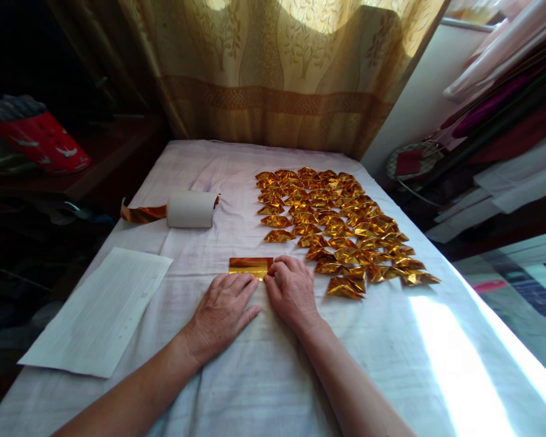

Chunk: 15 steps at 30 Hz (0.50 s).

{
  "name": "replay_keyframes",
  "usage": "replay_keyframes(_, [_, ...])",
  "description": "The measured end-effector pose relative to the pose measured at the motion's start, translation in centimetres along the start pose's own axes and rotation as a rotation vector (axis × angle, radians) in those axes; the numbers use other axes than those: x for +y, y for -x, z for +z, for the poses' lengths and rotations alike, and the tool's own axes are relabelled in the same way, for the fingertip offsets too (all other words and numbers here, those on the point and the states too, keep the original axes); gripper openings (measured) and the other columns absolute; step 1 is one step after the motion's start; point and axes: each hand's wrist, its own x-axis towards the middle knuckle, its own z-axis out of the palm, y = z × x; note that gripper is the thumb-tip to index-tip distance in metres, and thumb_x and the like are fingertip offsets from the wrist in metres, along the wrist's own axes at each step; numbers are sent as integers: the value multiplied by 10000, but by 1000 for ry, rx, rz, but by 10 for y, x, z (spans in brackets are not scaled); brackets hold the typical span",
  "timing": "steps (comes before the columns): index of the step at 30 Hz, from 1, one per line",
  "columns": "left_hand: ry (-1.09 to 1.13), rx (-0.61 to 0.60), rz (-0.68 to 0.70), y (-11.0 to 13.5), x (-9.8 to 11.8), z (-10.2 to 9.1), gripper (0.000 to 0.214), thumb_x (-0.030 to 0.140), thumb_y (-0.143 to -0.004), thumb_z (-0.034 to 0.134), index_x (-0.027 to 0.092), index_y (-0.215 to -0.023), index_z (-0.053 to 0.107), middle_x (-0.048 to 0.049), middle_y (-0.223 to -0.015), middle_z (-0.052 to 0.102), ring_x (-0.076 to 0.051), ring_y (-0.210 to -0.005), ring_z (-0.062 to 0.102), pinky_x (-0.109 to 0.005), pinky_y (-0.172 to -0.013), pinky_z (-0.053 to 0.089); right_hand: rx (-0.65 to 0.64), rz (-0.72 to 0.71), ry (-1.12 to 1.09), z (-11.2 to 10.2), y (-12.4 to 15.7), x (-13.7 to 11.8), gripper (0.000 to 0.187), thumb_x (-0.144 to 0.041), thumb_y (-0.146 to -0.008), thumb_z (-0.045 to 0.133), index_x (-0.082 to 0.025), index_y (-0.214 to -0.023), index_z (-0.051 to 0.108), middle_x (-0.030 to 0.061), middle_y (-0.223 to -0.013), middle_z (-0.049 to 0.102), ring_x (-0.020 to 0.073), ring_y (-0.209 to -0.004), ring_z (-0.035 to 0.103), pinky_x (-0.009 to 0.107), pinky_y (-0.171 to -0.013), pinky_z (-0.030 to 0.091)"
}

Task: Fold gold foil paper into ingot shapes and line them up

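A folded strip of gold foil paper (250, 266) lies flat on the white cloth-covered table (264, 376) in front of me. My left hand (222, 312) rests flat and open on the cloth, its fingertips at the strip's near edge. My right hand (291, 290) has its fingers curled and pinched on the strip's right end. Several folded gold foil pieces (341, 224) lie in rows to the right of my hands.
A white roll (191, 209) with a gold foil tail lies at the left back of the table. A lined white sheet (102, 309) lies at the near left. A curtain (273, 67) hangs behind. Stacked cloth and rolls (505, 121) fill the right side.
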Motion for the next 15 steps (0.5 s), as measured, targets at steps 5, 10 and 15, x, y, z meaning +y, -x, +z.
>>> replay_keyframes(5, [-25, 42, -3, 7, -3, -1, 370, 384, -972, 514, 180, -1261, 620, -92, -1210, 669, -242, -1137, 568, -395, -1033, 381, 12, -26, -69, 2, 2, 7, 111, -179, -884, 567, -237, -883, 663, 46, -1102, 669, 224, -1041, 557, 366, -881, 347])
replay_keyframes(10, [-68, 94, 1, 14, -10, -7, 332, 339, -993, 473, 145, -1203, 641, -104, -1154, 684, -246, -1079, 595, -392, -982, 415, 27, -35, -68, 3, 2, 8, 151, -148, -886, 548, -242, -879, 666, 47, -1107, 676, 227, -1058, 560, 365, -868, 356])
replay_keyframes(15, [-76, 117, -24, 20, -20, -11, 294, 322, -986, 485, 153, -1148, 663, -104, -1107, 695, -250, -1038, 609, -405, -940, 438, 43, -43, -68, 4, 3, 8, 163, -137, -883, 543, -243, -884, 666, 46, -1112, 681, 223, -1054, 568, 367, -879, 359])
